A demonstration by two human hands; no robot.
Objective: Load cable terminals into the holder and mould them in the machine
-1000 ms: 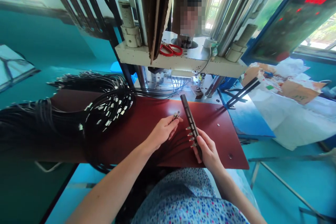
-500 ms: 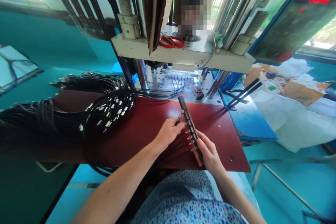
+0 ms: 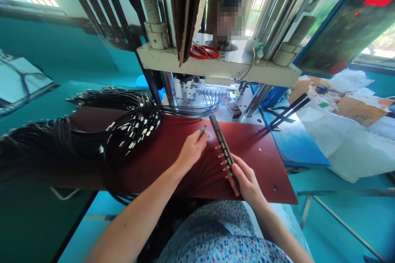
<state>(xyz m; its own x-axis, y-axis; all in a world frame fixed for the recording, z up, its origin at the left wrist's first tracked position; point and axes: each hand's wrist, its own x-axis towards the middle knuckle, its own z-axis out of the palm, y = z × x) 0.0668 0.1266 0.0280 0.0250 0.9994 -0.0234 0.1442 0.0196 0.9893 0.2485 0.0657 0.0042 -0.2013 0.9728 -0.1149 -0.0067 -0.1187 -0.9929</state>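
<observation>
My right hand (image 3: 247, 174) is closed round the lower end of a dark slotted metal bar (image 3: 221, 137), which slants up and to the left. Several cable ends with small metal connectors (image 3: 224, 162) stick out from the bar's left edge, their black cables running down to the left. In a pinch, my left hand (image 3: 194, 148) holds a cable end (image 3: 203, 130) with a metal tip, a short way left of the bar and apart from it. The rest of that cable is hidden by the hand.
Coiled black cables (image 3: 135, 127) lie on the left of the reddish-brown board (image 3: 173, 139). Behind stands a press with a white plate (image 3: 191, 65), red-handled scissors (image 3: 204, 52) on it, and cables in its lower fixture (image 3: 212, 95). White sacks (image 3: 336, 139) are at right.
My left hand has moved left, away from the bar, with the cable end in its fingers. The right hand and the bar stay nearly still; the view has shifted slightly.
</observation>
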